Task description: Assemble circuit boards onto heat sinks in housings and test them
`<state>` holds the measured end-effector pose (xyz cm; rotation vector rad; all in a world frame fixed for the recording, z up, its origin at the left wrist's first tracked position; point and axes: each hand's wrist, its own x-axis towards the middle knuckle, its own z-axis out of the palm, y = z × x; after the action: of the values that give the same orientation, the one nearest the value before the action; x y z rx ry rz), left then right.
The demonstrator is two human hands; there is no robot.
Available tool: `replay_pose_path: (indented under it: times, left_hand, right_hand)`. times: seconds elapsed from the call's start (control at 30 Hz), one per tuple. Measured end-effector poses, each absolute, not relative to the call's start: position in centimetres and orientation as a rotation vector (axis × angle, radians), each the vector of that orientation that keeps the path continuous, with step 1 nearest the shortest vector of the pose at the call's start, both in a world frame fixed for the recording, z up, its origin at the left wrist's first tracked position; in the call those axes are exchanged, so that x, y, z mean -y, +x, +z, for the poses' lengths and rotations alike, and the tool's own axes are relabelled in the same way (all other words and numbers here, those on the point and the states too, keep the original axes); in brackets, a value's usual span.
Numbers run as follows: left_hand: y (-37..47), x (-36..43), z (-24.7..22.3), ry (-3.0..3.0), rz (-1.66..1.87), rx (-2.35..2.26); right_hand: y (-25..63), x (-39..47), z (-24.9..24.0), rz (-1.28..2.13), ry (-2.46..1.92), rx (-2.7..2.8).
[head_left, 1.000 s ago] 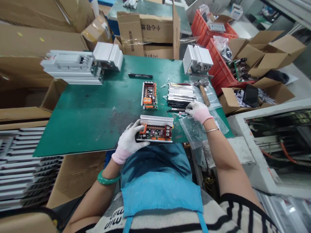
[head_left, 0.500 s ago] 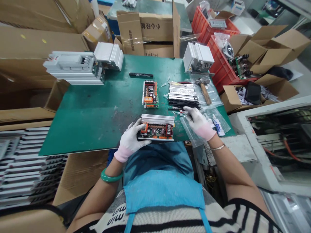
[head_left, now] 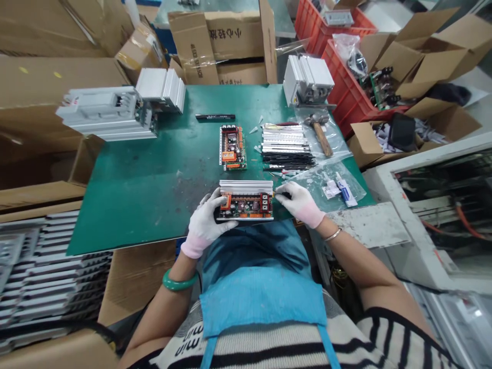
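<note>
**Board assy gripped at both ends, long axis left-right**

The circuit board assy (head_left: 246, 201), w/ white finned heatsink along its far edge, lies at the near edge of the green mat (head_left: 154, 174), directly in front of the person. Its long axis runs left-right across the body, so each short end faces one hand. The left end is clasped by the left hand (head_left: 204, 218), fingers curled over the top and thumb underneath. The right end is met by the right hand (head_left: 298, 200); fingertips are pinched at the far-right corner, near the heatsink, and a small item may be held there, but that can't be told. Both hands are equally near; neither has reach to make up.

Farther back on the mat, a second board (head_left: 231, 147) is seen lying w/ its long axis front-back, just left of a stack of strips (head_left: 286, 146). A hammer (head_left: 320, 132) and plastic bags (head_left: 334, 179) lie to the right, well apart from the grip.

Vs. 0.5 s ago: the right hand has been brought in from the bag/strip area to the board's right end. The left hand's clasp is unchanged, and the board has not shifted on the mat.
</note>
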<state>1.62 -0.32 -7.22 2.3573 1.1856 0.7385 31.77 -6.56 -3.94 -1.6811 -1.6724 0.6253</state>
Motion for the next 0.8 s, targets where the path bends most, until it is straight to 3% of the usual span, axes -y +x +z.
replay_pose_path:
  times: [0.23,0.5,0.8]
  left_hand:
    - [1.6,0.3,-6.8,2.344,0.687,-1.207]
    - [1.6,0.3,-6.8,2.310,0.657,-1.234]
    - [1.9,0.3,-6.3,2.295,0.658,-1.233]
  right_hand:
    - [30.9,7.1,-2.5,0.150,-1.980,2.197]
    - [31.9,5.3,-2.7,0.379,-1.858,2.064]
    - [32.6,4.5,-0.7,-0.036,-1.607,2.686]
